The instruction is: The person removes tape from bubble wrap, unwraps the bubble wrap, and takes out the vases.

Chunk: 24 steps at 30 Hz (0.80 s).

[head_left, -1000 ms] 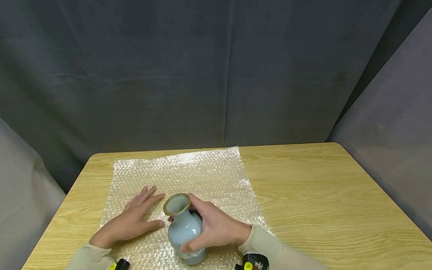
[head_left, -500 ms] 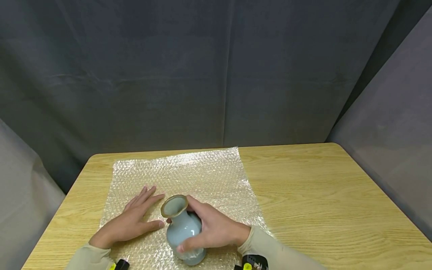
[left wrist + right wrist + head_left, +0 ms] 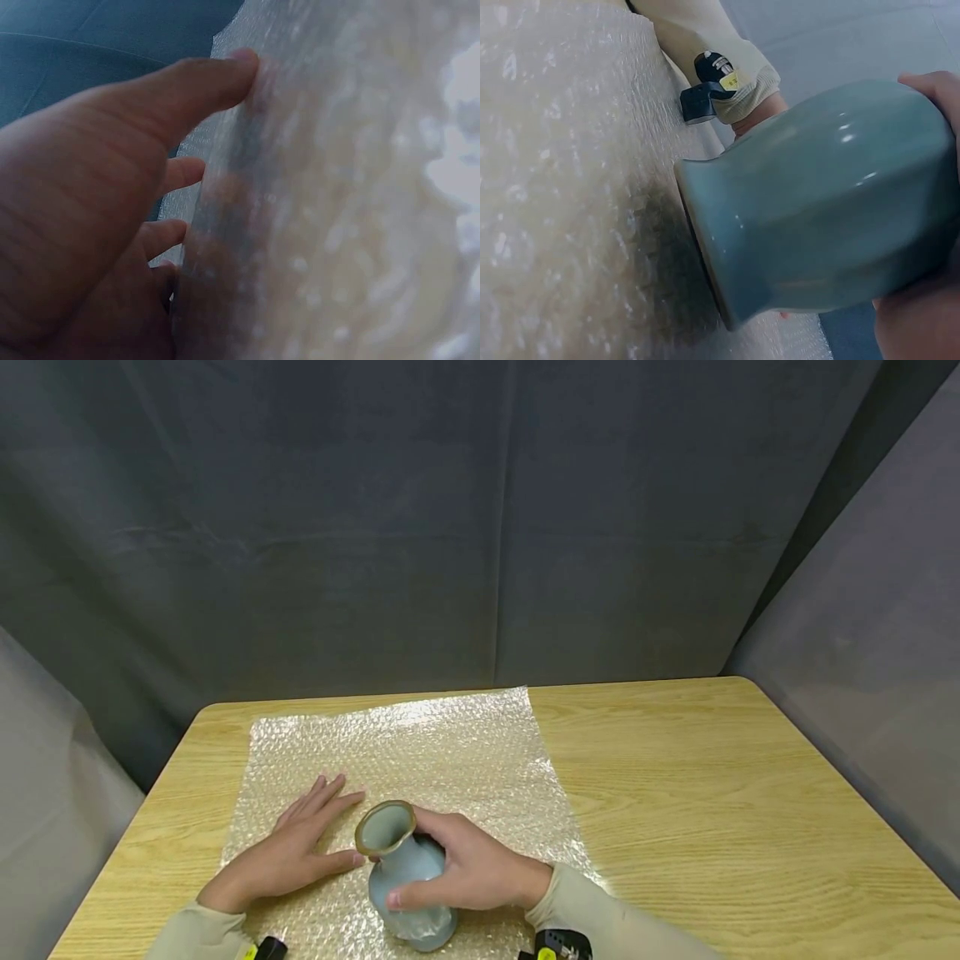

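Observation:
A pale blue glazed vase [image 3: 408, 867] with a brown rim leans toward the left over a sheet of bubble wrap [image 3: 442, 747]. My right hand [image 3: 480, 864] grips it from the right side, thumb across the near side of the body and fingers behind. In the right wrist view the foot of the vase [image 3: 817, 202] is right at the wrap, with a shadow beneath it. My left hand [image 3: 288, 860] rests on the wrap left of the vase, fingers spread and straight, thumb tip near the vase's neck. The left wrist view shows its thumb and fingertips against the wrap [image 3: 352, 217].
The wrap lies on a wood-grain table [image 3: 712, 793], reaching close to the back edge. A dark grey curtain [image 3: 360, 527] hangs behind, with lighter cloth [image 3: 885, 635] at the right and left sides. Each sleeve carries a small black wrist device [image 3: 562, 943].
The mouth of the vase has tipped a little farther left and toward me, and my right hand has turned slightly with it. My left hand has stayed in place.

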### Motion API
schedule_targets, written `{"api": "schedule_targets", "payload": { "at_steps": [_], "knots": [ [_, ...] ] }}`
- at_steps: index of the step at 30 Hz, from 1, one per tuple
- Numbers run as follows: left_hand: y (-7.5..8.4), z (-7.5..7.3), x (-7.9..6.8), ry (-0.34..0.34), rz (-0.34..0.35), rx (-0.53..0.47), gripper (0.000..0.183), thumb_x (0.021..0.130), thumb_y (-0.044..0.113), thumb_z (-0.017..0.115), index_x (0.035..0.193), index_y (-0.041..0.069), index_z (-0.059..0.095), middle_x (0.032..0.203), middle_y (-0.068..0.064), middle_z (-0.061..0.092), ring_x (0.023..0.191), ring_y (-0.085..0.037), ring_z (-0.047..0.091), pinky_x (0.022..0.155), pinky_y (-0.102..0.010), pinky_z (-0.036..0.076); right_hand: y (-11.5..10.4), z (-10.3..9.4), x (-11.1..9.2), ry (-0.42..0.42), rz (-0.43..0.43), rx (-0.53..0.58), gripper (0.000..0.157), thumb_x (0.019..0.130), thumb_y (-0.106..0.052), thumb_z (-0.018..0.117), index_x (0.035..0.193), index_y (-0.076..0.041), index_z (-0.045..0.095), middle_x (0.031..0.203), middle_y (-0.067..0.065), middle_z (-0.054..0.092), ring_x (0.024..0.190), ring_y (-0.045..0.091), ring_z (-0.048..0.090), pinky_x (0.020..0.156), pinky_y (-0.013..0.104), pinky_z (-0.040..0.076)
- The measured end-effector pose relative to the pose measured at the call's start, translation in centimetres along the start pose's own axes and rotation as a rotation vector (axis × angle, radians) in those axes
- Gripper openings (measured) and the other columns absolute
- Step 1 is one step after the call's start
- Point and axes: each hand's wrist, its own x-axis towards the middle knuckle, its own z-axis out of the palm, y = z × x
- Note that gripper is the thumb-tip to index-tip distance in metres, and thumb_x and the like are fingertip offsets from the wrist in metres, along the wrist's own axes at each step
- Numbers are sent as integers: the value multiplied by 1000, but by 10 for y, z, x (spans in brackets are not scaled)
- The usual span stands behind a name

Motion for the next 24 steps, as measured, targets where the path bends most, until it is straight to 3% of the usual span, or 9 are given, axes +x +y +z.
{"api": "schedule_targets", "payload": {
  "at_steps": [7, 14, 24],
  "knots": [
    [0, 0, 0, 0, 5, 3, 76, 92, 56, 71, 156, 23, 46, 172, -19, 24, 159, -53, 12, 119, -78, 15, 3, 2, 0, -3, -7, -10, 57, 90, -23, 81, 141, -31, 56, 135, -2, 67, 116, 2, 65, 97, 24, 57],
    [-1, 0, -1, -7, 1, -5, 76, 92, 56, 70, 157, 24, 45, 173, -18, 22, 159, -52, 11, 119, -78, 14, 7, 2, -1, -47, -10, -14, 53, 88, -21, 81, 137, -20, 61, 129, 5, 72, 110, -2, 67, 94, 22, 58],
    [-2, 1, 0, -10, 6, -13, 77, 93, 56, 70, 157, 23, 45, 173, -19, 22, 159, -52, 10, 119, -78, 13, 3, -2, 0, -91, 22, -35, 53, 86, -21, 83, 134, -21, 62, 130, 5, 71, 111, -3, 66, 97, 21, 57]
  ]
}}
